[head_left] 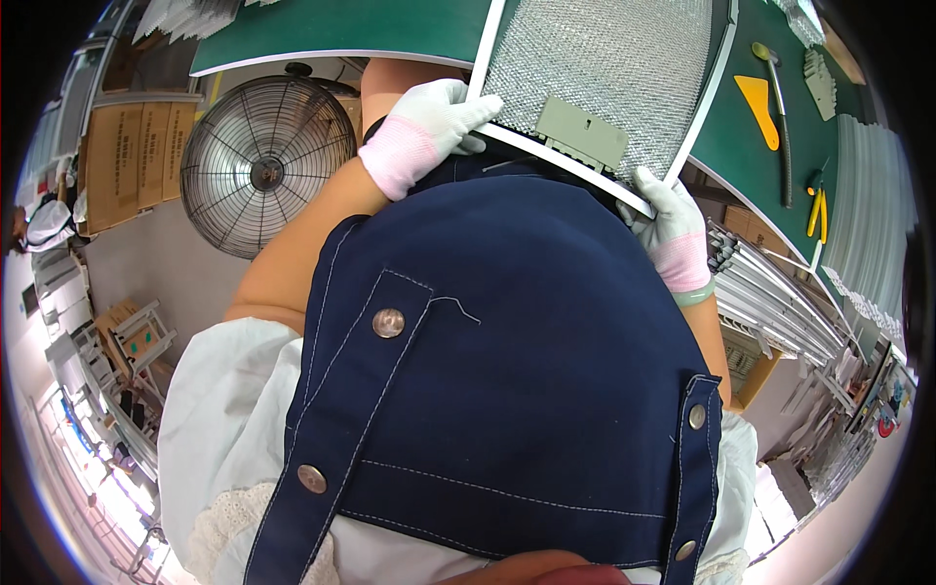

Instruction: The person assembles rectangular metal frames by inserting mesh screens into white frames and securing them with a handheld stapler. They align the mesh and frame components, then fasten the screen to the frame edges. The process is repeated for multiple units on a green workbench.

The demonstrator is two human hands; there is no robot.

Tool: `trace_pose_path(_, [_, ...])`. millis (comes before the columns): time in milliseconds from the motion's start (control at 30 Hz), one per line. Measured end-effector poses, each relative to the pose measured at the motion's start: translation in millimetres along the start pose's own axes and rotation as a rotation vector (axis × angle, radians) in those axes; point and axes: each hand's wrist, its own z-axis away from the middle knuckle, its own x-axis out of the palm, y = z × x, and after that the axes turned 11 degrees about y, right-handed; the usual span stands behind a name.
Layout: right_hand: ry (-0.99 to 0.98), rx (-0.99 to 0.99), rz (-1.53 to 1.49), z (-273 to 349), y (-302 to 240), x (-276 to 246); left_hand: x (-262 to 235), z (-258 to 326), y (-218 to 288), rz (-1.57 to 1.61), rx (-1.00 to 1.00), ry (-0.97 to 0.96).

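Observation:
A metal mesh filter panel [595,58] in a slim white frame lies partly on the green table, its near end sticking out over the edge toward my apron. Wearing a white glove with a pink cuff, my left hand [434,122] grips the frame's near left corner, thumb on top. The near right corner is held by my right hand [668,219], gloved the same way, with a green band at the wrist. Between the hands, a grey-green toothed plastic piece [582,134] rests on the mesh along the near frame strip.
Right of the panel on the green table [726,136] lie a yellow scraper [758,109], a hammer [777,112] and yellow-handled pliers [818,208]. Stacked pale strips [868,214] stand farther right. A black floor fan [266,174] and cardboard boxes [132,161] are at left.

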Motion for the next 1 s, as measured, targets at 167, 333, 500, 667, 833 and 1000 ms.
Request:
trace_pose_path(167, [-0.014,0.002,-0.039,-6.5,2.7,-6.3,-19.0,-11.4,-22.3,0.458,-0.112,-0.323])
trace_pose_path(333, [-0.050,-0.016,-0.070,-11.7,4.5,-7.5,-19.2,-12.9,-27.9,0.439,-0.108,-0.359])
trace_pose_path(500, [0.062,-0.065,-0.016,-5.9,5.1,2.8,-11.1,-7.7,-18.1,-0.004,0.027,-0.168])
trace_pose_path(667, [0.074,-0.072,0.001,-4.5,3.8,4.4,-7.7,-6.9,-18.9,0.056,-0.001,-0.127])
trace_pose_path(833, [0.047,-0.046,-0.036,-12.9,6.5,-3.7,-8.0,-6.6,-27.6,0.544,-0.073,-0.290])
trace_pose_path(1000, [0.022,-0.011,0.029,-13.6,4.8,-4.4,-9.5,-14.6,-23.4,0.173,0.139,-0.257])
